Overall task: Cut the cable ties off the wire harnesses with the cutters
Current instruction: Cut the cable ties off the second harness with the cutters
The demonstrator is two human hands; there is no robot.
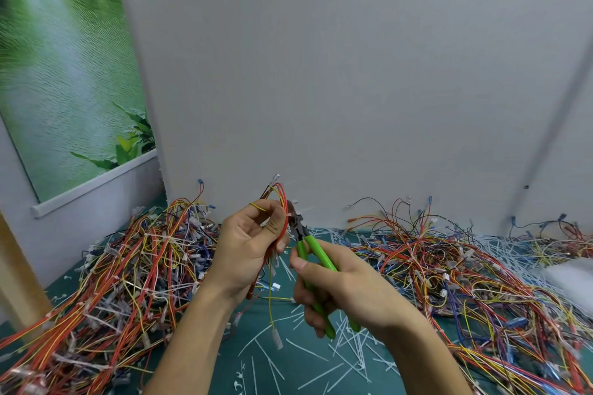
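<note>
My left hand (250, 244) grips a small wire harness (279, 199) of red, orange and yellow wires, held upright above the green mat. A yellow wire loops over its forefinger, and loose ends with white connectors hang below the hand. My right hand (333, 292) grips the green-handled cutters (309, 253). Their dark jaws point up and left and touch the red wires just right of my left fingers. No cable tie shows at the jaws.
A big heap of tied harnesses (122, 272) lies on the left, another heap (465, 272) on the right. Several cut white ties (340, 349) litter the green mat (256, 372) between them. A grey wall (353, 74) stands close behind.
</note>
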